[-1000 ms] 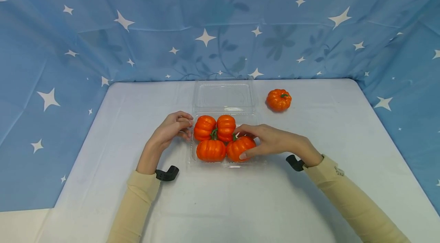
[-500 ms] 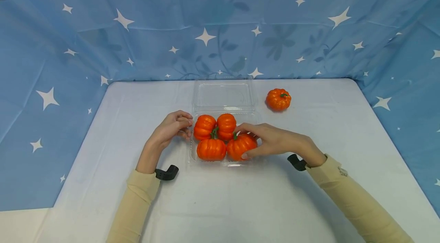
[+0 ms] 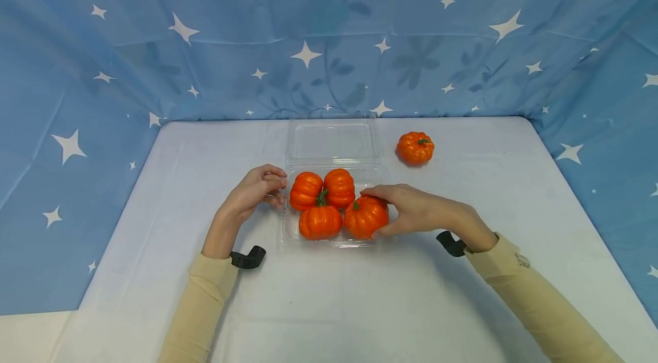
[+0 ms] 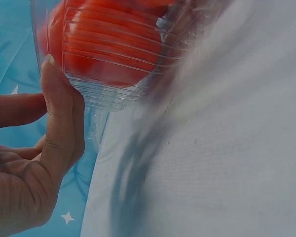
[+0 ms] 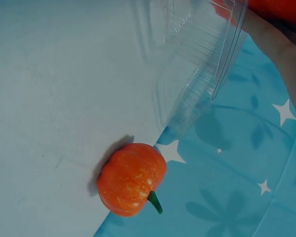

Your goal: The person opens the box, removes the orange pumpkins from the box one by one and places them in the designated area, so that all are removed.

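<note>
Looks like a staged capture booth: star-print blue curtain [image 3: 221, 66] on three sides, white-covered table [image 3: 329, 300], black wrist cams [image 3: 248, 258]. Room type: can't tell.

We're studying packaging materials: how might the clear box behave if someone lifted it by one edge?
The box would probably flex, as its see-through plastic looks thin. Its open lid might flap, lying folded back. The pumpkins inside, rounded with bare space beside them, might roll.

Left grip [image 3: 259, 190] loosely bent; right grip [image 3: 403, 208] curved, thumb [image 3: 389, 229] apart from fingers [image 3: 379, 190]; forearms [image 3: 199, 307] angled inward.
</note>
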{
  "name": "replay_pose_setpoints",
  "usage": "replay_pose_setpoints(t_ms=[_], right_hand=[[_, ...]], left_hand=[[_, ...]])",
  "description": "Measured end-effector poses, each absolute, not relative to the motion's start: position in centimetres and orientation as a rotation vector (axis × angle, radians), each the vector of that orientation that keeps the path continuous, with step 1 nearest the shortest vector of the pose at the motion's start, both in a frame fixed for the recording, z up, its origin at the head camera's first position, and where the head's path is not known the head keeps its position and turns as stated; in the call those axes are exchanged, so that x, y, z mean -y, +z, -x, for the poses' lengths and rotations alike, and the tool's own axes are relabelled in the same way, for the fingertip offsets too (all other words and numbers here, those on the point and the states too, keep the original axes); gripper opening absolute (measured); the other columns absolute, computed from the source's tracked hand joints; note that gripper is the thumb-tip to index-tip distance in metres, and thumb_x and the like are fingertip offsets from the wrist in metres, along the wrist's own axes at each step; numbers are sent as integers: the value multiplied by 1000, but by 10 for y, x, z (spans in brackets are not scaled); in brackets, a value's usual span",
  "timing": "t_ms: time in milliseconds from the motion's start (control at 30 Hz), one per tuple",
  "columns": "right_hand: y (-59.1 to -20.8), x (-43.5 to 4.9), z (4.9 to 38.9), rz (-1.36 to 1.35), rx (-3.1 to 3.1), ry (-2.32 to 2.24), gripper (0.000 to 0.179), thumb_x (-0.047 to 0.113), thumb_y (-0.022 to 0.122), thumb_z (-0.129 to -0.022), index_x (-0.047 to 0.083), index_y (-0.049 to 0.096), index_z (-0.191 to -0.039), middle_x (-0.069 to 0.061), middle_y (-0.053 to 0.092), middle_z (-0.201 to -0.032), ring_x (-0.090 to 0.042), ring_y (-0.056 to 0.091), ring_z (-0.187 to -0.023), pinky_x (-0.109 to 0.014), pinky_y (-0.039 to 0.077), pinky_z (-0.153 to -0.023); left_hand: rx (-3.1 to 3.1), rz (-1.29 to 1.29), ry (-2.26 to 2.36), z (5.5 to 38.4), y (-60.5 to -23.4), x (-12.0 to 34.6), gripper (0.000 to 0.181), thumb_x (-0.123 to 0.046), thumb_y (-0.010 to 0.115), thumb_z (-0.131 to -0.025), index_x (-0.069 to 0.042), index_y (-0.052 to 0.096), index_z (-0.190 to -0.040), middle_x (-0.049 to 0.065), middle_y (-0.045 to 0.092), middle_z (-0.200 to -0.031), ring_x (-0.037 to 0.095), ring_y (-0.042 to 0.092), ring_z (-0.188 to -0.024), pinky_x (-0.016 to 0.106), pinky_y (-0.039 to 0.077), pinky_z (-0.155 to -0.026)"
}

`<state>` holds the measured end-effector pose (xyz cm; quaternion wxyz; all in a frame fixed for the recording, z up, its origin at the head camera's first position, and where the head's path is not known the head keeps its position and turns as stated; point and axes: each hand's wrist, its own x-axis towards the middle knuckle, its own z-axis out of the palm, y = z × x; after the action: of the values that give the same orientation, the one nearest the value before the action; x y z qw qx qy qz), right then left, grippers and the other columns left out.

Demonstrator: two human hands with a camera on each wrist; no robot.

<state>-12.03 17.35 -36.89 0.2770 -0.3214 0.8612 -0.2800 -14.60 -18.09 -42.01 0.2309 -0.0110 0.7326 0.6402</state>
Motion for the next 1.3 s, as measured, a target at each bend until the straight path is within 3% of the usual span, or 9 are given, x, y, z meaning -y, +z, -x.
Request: replay_pose_setpoints(t_ms=[633,933,1300], right_hand=[[-371,-186,111,912,-2510,-930,75,18,84,-81,5,50,-146,-5,63,-136,-22,63,-121,-46,55,-103],[-376,-198,114,924,-2579,-1022,75,14,85,-80,5,51,-145,-8,62,-141,-27,62,-125,-51,53,-105],[-380,-219,119,849,-2678,-1104,74,13,87,-79,6,53,-145,-12,61,-142,-35,63,-126,-58,52,-104]], left_hand=[[-2021,28,1760,146,-421,183,33,-7,51,-103,12,46,-130,15,62,-95,16,63,-63,26,60,-60],[-2019,22,1758,147,-420,184,35,-6,50,-103,13,45,-132,7,62,-90,16,63,-63,25,59,-60],[-2019,29,1760,146,-419,184,33,-6,50,-103,12,46,-131,13,61,-93,16,63,-63,25,59,-59]])
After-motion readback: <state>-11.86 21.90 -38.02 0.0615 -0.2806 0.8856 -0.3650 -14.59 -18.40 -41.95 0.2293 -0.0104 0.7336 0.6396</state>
